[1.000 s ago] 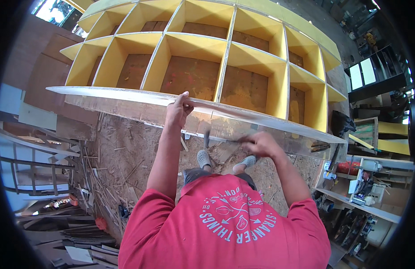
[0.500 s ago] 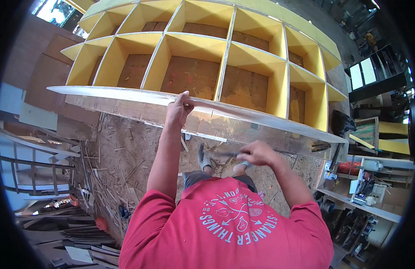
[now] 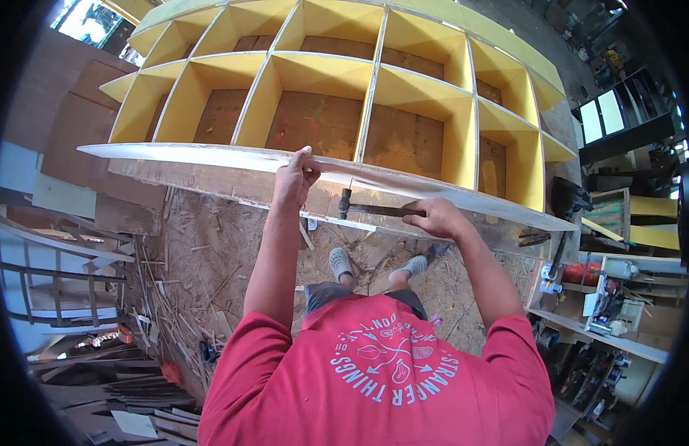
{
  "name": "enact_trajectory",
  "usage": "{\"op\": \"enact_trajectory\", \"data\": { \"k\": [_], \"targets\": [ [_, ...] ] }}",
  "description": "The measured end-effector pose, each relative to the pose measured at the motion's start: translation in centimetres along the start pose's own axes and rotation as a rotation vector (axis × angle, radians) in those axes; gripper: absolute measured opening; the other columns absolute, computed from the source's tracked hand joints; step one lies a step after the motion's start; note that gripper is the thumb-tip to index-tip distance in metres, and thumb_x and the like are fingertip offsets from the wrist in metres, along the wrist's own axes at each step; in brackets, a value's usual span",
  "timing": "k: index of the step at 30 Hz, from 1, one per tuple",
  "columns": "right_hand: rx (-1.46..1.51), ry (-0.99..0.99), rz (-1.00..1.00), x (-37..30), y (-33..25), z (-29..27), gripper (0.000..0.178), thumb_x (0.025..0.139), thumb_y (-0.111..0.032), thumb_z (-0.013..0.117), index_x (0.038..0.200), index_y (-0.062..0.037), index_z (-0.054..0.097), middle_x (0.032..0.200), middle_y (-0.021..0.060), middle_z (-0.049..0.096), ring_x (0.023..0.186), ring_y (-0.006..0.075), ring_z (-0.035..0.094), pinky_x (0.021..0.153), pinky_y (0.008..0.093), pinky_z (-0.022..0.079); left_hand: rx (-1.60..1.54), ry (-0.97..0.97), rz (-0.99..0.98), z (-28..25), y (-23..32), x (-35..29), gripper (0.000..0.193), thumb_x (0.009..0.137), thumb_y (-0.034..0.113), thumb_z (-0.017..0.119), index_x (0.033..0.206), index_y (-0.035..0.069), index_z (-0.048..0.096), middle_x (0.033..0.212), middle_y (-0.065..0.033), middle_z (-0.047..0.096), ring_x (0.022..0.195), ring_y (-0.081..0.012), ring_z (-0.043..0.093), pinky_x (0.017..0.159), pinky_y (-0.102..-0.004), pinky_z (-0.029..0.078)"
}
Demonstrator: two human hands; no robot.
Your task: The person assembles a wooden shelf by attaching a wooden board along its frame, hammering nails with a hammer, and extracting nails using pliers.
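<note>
A large yellow shelf unit (image 3: 404, 93) with several square compartments lies before me. Along its near side runs a long pale board (image 3: 195, 154). My left hand (image 3: 295, 178) is closed on that board near its middle, the thumb up over the top edge. A hammer (image 3: 378, 210) is gripped by the handle in my right hand (image 3: 437, 219). Its dark head points left, beside the board's outer face and just below a thin nail (image 3: 351, 183) that sticks out there. Whether the head touches the nail, I cannot tell.
Wood scraps (image 3: 184, 282) and dust litter the floor round my feet. At the right stands a wooden shelf (image 3: 597, 327) holding tools and a red cylinder (image 3: 580, 276). Dark strips of wood (image 3: 136, 390) are piled at the lower left, below a curved slatted frame (image 3: 58, 286).
The hammer has risen from in front of my feet to the board's outer face by the nail, my right hand moving up with it. My left hand has stayed on the board.
</note>
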State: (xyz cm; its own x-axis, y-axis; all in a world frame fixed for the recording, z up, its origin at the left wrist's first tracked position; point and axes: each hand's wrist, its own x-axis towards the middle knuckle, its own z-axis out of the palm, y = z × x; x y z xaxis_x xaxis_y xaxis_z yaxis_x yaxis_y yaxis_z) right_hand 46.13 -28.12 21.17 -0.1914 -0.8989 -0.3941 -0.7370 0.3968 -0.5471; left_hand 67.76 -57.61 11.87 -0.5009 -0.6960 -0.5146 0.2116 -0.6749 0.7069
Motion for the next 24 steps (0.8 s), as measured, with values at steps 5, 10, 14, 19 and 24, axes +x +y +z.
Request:
{"op": "enact_trajectory", "data": {
  "k": [5,10,14,19,24],
  "targets": [
    [-0.019,-0.34,-0.239,-0.8,0.0,1.4,0.043,0.091,-0.048,0.073,0.118,-0.0145,0.078,0.109,0.0158,0.076,0.1,0.0372,0.072,0.086,0.0454,0.055,0.0,0.025,-0.002,0.8,-0.1,-0.3,0.026,0.093,0.026,0.08,0.095,0.007,0.062,0.086,-0.005,0.057,0.079,-0.0209,0.064,0.084,-0.0424,0.062],
    [0.039,-0.154,-0.089,-0.2,0.6,-0.7,0.041,0.092,-0.041,0.075,0.118,-0.0101,0.078,0.107,0.0164,0.077,0.098,0.0297,0.075,0.087,0.0385,0.057,0.01,0.018,0.0,0.4,0.2,-0.6,0.025,0.093,0.026,0.08,0.097,0.007,0.063,0.086,-0.004,0.055,0.08,-0.02,0.063,0.086,-0.0429,0.062],
    [0.04,-0.116,-0.162,-0.9,0.6,1.0,0.038,0.092,-0.039,0.076,0.117,-0.0113,0.079,0.106,0.0134,0.078,0.096,0.0299,0.075,0.086,0.039,0.057,0.009,0.019,0.002,0.9,0.2,-0.7,0.025,0.093,0.026,0.079,0.096,0.008,0.063,0.085,-0.0044,0.056,0.079,-0.02,0.063,0.085,-0.0425,0.062],
    [-0.01,-0.248,0.002,0.0,-0.1,0.0,0.041,0.091,-0.049,0.072,0.117,-0.017,0.079,0.111,0.013,0.077,0.102,0.0371,0.072,0.088,0.0438,0.056,0.017,-0.014,-0.004,0.6,0.2,-0.6,0.024,0.094,0.026,0.079,0.096,0.007,0.064,0.082,-0.0042,0.057,0.076,-0.0195,0.063,0.084,-0.0425,0.061],
    [-0.141,-0.275,-0.188,-1.6,-0.5,2.5,0.037,0.093,-0.045,0.07,0.116,-0.0173,0.079,0.112,0.0123,0.077,0.103,0.0349,0.072,0.088,0.0448,0.057,-0.016,-0.011,0.014,0.1,-0.2,-0.1,0.021,0.095,0.024,0.077,0.095,0.007,0.065,0.083,-0.0049,0.061,0.076,-0.02,0.064,0.083,-0.0425,0.061]
  ]
}}
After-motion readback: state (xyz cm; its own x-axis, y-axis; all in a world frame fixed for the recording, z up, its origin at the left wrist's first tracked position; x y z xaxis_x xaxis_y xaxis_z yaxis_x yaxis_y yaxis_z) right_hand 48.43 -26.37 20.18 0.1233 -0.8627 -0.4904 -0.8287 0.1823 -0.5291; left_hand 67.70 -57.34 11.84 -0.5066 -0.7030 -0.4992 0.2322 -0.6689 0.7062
